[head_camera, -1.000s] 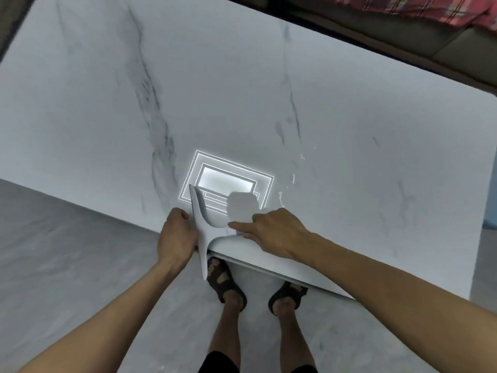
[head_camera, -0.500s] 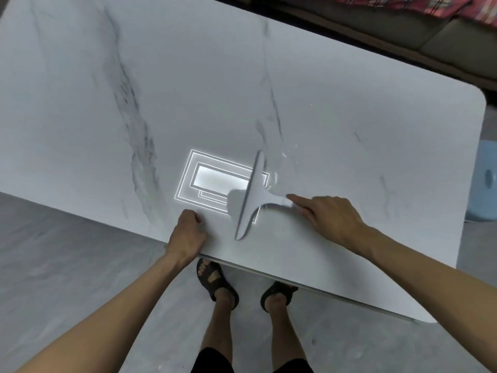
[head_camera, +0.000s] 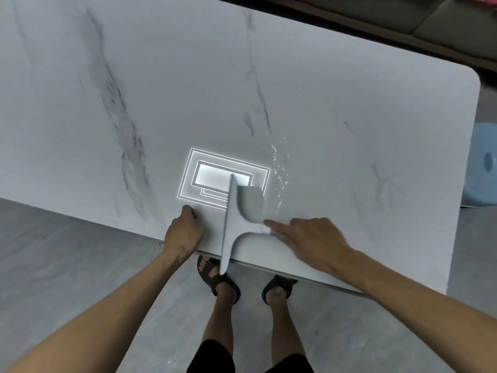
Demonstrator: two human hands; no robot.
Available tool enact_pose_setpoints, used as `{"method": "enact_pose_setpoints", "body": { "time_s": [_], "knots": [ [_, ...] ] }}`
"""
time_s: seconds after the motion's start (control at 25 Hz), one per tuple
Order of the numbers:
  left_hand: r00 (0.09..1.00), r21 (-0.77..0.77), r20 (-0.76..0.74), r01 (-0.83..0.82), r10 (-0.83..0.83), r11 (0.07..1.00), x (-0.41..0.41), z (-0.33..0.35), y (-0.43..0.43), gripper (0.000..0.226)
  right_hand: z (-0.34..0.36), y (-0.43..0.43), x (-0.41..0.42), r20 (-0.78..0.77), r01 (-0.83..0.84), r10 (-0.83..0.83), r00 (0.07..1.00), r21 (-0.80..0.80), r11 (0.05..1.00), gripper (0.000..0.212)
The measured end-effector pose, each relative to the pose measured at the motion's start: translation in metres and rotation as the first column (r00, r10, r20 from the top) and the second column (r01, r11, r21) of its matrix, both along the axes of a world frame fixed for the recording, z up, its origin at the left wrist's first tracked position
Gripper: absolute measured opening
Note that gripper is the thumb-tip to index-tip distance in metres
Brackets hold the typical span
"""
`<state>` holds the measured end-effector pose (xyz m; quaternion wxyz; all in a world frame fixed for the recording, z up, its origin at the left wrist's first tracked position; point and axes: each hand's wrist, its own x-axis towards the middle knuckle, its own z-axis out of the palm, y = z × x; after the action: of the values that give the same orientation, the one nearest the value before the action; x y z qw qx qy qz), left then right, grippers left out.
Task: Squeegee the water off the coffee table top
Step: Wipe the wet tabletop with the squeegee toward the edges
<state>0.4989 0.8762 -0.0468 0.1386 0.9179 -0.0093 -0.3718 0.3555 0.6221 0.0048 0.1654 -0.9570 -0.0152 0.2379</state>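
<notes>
The squeegee (head_camera: 233, 226) lies at the near edge of the desk (head_camera: 349, 130), blade tip past it; right hand (head_camera: 312, 238) fingers hold its handle, the end hidden; left hand (head_camera: 184, 232) fingers curled, empty, on the desk.

Worktop (head_camera: 349, 117) white marble look with grey veins, darkest streak toward 9 o'clock. Squeegee (head_camera: 231, 224) plain pale grey, close to worktop tone. Light reflection (head_camera: 223, 179) at centre, bright white nested rectangles. Water drops (head_camera: 279, 179) glint white at its 3 o'clock. Floor (head_camera: 67, 251) mottled grey. Sandals (head_camera: 215, 275) dark brown-black and shorts (head_camera: 212, 356) black, both 6 o'clock. Stool (head_camera: 481, 168) pale blue, 3 o'clock. Sofa (head_camera: 403, 12) grey-brown, 1 o'clock.
</notes>
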Motion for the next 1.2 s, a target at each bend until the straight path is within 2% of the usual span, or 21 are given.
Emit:
{"method": "enact_pose_setpoints", "body": {
  "time_s": [0.12, 0.2, 0.28, 0.4, 0.52, 0.68, 0.76, 0.88, 1.0, 1.08, 1.2],
  "knots": [
    [0.998, -0.012, 0.028, -0.053, 0.053, 0.999, -0.010, 0.001, 0.005, 0.017, -0.023, 0.041, 0.008, 0.021, -0.215, 0.215, 0.976, 0.028, 0.976, 0.045],
    [1.000, -0.028, 0.008, -0.021, 0.021, 0.999, -0.020, 0.000, 0.005, 0.021, -0.033, 0.038, 0.003, 0.041, -0.248, 0.247, 0.968, 0.007, 0.969, 0.045],
    [1.000, -0.049, -0.002, 0.030, -0.030, 0.998, -0.031, -0.003, 0.000, 0.025, -0.037, 0.014, -0.010, 0.051, -0.203, 0.203, 0.978, -0.008, 0.979, 0.041],
    [0.989, -0.057, 0.012, 0.146, -0.146, 0.988, -0.045, -0.009, -0.021, 0.025, -0.033, -0.042, -0.032, -0.012, -0.086, 0.086, 0.996, 0.000, 0.996, 0.040],
    [0.954, -0.010, -0.054, 0.296, -0.296, 0.955, -0.057, -0.018, -0.045, 0.028, -0.020, -0.104, -0.056, -0.074, 0.009, -0.013, 0.997, -0.055, 0.998, 0.041],
    [0.942, -0.004, -0.117, 0.315, -0.313, 0.949, -0.062, -0.018, -0.071, 0.030, 0.000, -0.173, -0.086, -0.101, 0.082, -0.101, 0.990, -0.179, 0.980, 0.043],
    [0.953, -0.047, -0.099, 0.285, -0.288, 0.957, -0.065, -0.012, -0.082, 0.025, 0.012, -0.193, -0.098, -0.113, 0.098, -0.126, 0.986, -0.226, 0.969, 0.043],
    [0.974, -0.109, -0.066, 0.208, -0.216, 0.972, -0.072, -0.004, -0.089, 0.028, 0.021, -0.188, -0.098, -0.131, 0.054, -0.078, 0.988, -0.182, 0.982, 0.047],
    [0.998, -0.100, 0.049, -0.021, 0.026, 0.995, -0.071, 0.002, -0.080, 0.033, 0.007, -0.140, -0.074, -0.102, -0.111, 0.106, 0.989, -0.048, 0.993, 0.045],
    [0.966, -0.091, 0.127, -0.214, 0.225, 0.973, -0.064, 0.003, -0.059, 0.029, -0.012, -0.090, -0.043, -0.062, -0.259, 0.261, 0.963, 0.032, 0.965, 0.043],
    [0.921, -0.032, 0.201, -0.333, 0.333, 0.942, -0.047, 0.002, -0.020, 0.023, -0.038, -0.021, 0.009, -0.013, -0.384, 0.386, 0.922, 0.069, 0.921, 0.041]
  ]
}}
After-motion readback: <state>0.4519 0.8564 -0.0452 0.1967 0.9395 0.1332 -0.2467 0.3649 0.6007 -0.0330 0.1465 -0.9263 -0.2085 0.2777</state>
